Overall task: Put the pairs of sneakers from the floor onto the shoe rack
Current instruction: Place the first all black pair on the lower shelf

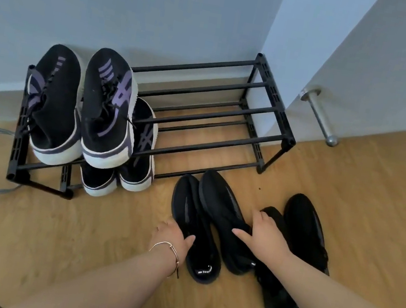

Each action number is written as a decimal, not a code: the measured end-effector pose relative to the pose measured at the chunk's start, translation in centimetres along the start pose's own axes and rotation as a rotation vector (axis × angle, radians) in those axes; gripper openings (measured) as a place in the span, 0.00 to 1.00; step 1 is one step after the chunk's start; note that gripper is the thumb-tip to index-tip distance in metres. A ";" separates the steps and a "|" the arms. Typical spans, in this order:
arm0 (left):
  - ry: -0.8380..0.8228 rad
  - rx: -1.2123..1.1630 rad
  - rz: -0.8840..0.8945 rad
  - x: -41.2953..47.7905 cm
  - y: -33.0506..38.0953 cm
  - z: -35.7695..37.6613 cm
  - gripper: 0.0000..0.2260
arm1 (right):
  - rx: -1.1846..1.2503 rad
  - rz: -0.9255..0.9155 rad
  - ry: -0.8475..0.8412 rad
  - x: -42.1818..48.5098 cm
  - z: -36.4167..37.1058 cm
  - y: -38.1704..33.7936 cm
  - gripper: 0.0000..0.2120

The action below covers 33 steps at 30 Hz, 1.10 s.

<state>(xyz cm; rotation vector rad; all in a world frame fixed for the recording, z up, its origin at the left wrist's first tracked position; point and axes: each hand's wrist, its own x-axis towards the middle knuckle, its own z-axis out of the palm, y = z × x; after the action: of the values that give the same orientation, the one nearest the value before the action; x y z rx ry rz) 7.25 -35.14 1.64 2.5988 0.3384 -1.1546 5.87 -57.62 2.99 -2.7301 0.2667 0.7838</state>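
Near pair: two black sneakers (208, 222) on the floor (75, 234), side by side and touching, just in front of the shoe rack (202, 116), toes to the rack and heels back toward the person.
Long axis: front to back, tilted a little leftward at the toes, so a straight forward lift looks like it would carry them to the rail.
Left hand (174, 232): fingers curled round the outer flank of the left shoe near its opening; touching, grip only half closed, nothing lifted.
Right hand (264, 235): spread over the collar of the right shoe, thumb out to the left, fingers down on its far side; closing on it, I'd judge, not clenched.
Nearer hand: each has its own shoe, neither needs to cross.
Second pair: more black sneakers (294, 258) just right of the right hand, close enough to knock.
Rack, left end: purple-striped sneakers (81, 106) on top, another pair beneath them.
Open room: the top bars to the right are bare, and that stretch lies straight ahead of the near pair.
Edges: front rail close to the toes; wall corner and a metal door stop (320, 114) beyond the right end.
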 end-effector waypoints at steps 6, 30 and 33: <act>-0.111 -0.474 -0.103 0.9 0.5 1.7 0.24 | 0.211 0.063 -0.091 2.9 1.0 0.8 0.26; -0.106 -0.993 -0.070 2.2 -4.4 1.1 0.14 | 0.744 0.140 -0.058 3.3 -0.4 -1.0 0.19; -0.066 -0.972 -0.012 3.3 -3.8 -0.6 0.16 | 0.795 0.149 -0.020 4.2 -1.7 -1.1 0.19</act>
<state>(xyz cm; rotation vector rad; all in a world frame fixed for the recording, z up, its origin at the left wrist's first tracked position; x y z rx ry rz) 8.63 -31.02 -1.03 1.6999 0.6894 -0.7775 10.43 -57.57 2.34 -1.9654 0.6279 0.5699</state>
